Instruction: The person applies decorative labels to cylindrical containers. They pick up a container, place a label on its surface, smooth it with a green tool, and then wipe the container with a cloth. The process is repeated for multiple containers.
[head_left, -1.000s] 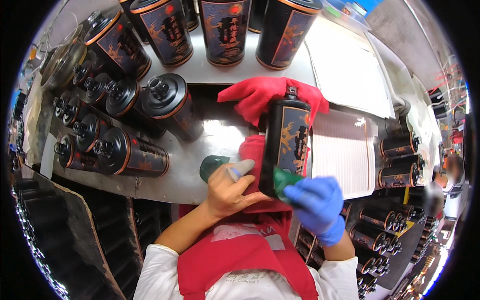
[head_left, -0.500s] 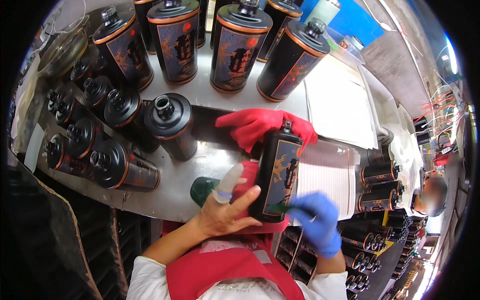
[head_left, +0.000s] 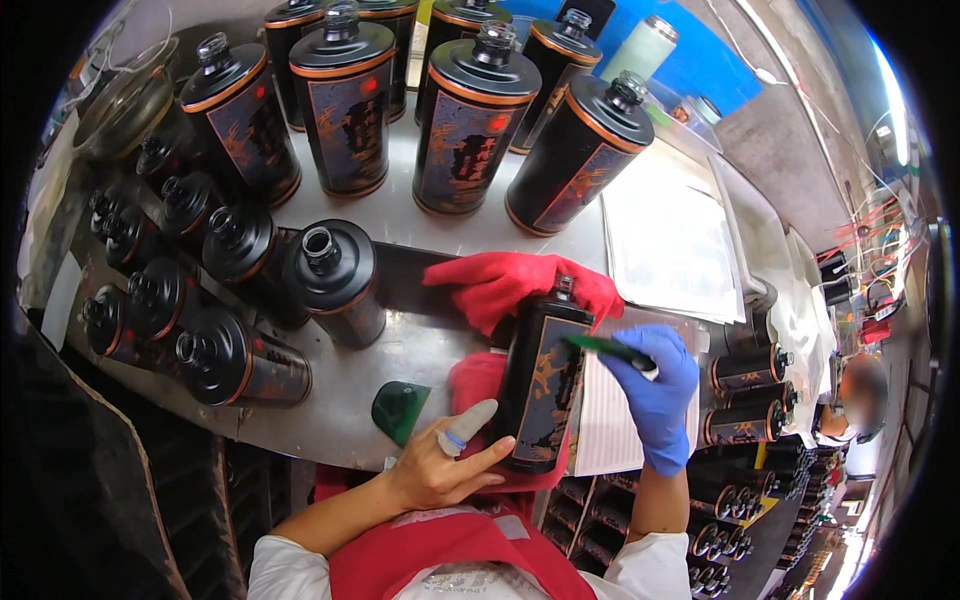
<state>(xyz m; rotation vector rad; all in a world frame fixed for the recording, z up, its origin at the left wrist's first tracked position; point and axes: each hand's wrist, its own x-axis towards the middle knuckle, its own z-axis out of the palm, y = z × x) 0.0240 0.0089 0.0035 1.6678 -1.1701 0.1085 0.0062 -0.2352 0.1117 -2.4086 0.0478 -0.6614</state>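
Observation:
A black bottle [head_left: 540, 400] with a dark, orange-patterned label leans on red glove-like cloth [head_left: 490, 285], its neck pointing away from me. My left hand [head_left: 445, 462], bare except for a pale finger cot and blue band, lies at the bottle's lower left. Its fingers are spread, and one fingertip touches the bottle's side. In a blue glove, my right hand [head_left: 655, 390] closes around a dark green scraper-like tool [head_left: 610, 350], whose tip meets the upper label. Left of the bottle, a flat green piece [head_left: 400, 410] lies on the metal table.
Several black bottles [head_left: 475, 130] stand along the back, more [head_left: 245, 360] at the left. One open-necked bottle [head_left: 335, 280] stands nearer. White sheets [head_left: 670, 245] and lined paper [head_left: 625, 430] lie right. Racked bottles [head_left: 745, 372] and a person [head_left: 860, 400] are farther right.
My right hand has moved the green tool up from the bottle's base to the upper label. My left hand has shifted slightly down in view, still beside the bottle.

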